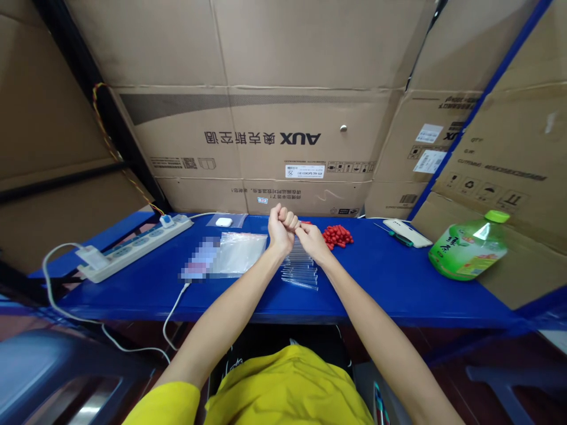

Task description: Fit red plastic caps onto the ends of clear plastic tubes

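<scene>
My left hand [282,229] is closed in a fist above the middle of the table, and what it grips, if anything, is hidden by the fingers. Against it, my right hand [311,241] has its fingertips pressed together. Whatever lies inside that pinch does not show. Below both hands, a row of thin clear plastic tubes [300,274] lies side by side on the blue table [376,283]. A pile of small red caps [339,236] sits just right of my right hand, and a bit of red shows behind its knuckles.
On the left are a clear plastic bag [243,254], a blurred phone [201,260] on a cable, a white earbud case [224,222] and a power strip [137,248]. A screwdriver [401,238], a white power bank-like block [410,232] and a green bottle [469,248] are right. Cardboard [266,59] walls the back.
</scene>
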A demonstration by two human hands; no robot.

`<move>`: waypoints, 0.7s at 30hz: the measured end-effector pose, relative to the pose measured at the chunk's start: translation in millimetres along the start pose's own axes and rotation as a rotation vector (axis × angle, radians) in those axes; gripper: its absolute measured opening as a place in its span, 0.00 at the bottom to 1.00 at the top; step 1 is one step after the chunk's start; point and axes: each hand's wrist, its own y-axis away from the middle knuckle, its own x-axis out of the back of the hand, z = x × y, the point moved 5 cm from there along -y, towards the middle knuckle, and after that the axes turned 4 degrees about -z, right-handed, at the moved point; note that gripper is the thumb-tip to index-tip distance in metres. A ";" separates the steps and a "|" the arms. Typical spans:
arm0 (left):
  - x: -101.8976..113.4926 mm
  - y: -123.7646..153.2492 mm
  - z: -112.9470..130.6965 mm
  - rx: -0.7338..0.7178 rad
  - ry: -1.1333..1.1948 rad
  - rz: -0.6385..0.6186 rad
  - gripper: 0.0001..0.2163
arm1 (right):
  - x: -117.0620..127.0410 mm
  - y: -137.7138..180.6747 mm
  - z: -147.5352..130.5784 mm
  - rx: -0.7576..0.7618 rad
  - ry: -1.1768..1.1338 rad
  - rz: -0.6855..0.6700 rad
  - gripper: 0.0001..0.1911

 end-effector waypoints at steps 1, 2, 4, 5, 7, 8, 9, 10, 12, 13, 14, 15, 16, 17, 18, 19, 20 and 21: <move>-0.8 0.6 -0.1 -0.009 -0.004 0.007 0.26 | -0.6 0.2 -1.1 -0.001 -0.003 0.013 0.15; -1.6 1.1 0.0 -0.019 -0.009 0.008 0.26 | -1.1 0.5 -2.3 -0.002 -0.003 0.025 0.15; -3.1 1.7 0.5 -0.044 -0.020 0.002 0.26 | -2.2 1.0 -5.3 0.005 -0.002 0.036 0.14; -3.5 1.9 1.0 -0.060 -0.028 -0.001 0.26 | -2.8 1.3 -7.1 0.014 -0.002 0.036 0.14; -3.8 2.1 2.1 -0.092 -0.047 -0.005 0.26 | -3.5 1.9 -10.4 0.036 -0.006 0.033 0.13; -3.6 2.1 2.5 -0.106 -0.057 -0.005 0.26 | -3.8 2.2 -11.8 0.045 -0.007 0.030 0.13; -3.3 1.9 2.8 -0.116 -0.066 -0.003 0.26 | -4.0 2.5 -12.9 0.051 -0.007 0.026 0.13; -2.9 1.7 2.9 -0.123 -0.071 0.001 0.26 | -4.1 2.8 -13.7 0.056 -0.006 0.024 0.13; -2.1 1.1 2.7 -0.128 -0.066 0.009 0.26 | -4.2 3.0 -14.8 0.063 -0.003 0.022 0.13; -1.9 0.8 2.6 -0.129 -0.056 0.012 0.26 | -4.2 2.9 -15.1 0.066 -0.001 0.023 0.13; -1.8 0.6 2.5 -0.129 -0.045 0.013 0.25 | -4.2 2.8 -15.3 0.068 0.002 0.024 0.12; -1.9 0.4 2.5 -0.130 -0.035 0.014 0.25 | -4.5 2.6 -15.5 0.072 0.006 0.023 0.12; -1.8 0.3 2.6 -0.130 -0.028 0.016 0.25 | -4.9 2.4 -15.6 0.075 0.013 0.020 0.12; -1.7 0.1 2.8 -0.129 -0.025 0.017 0.25 | -5.5 2.2 -15.5 0.077 0.022 0.017 0.12; -1.3 -0.2 3.2 -0.129 -0.022 0.019 0.25 | -5.9 2.2 -15.3 0.077 0.035 0.017 0.12; -0.6 -0.6 3.7 -0.131 -0.018 0.019 0.25 | -5.9 2.4 -14.8 0.075 0.052 0.026 0.12; 0.5 -1.3 4.5 -0.138 -0.010 0.018 0.25 | -5.5 2.8 -14.4 0.074 0.077 0.040 0.12; 1.9 -2.3 5.5 -0.146 0.003 0.015 0.25 | -4.8 3.5 -14.0 0.074 0.111 0.057 0.12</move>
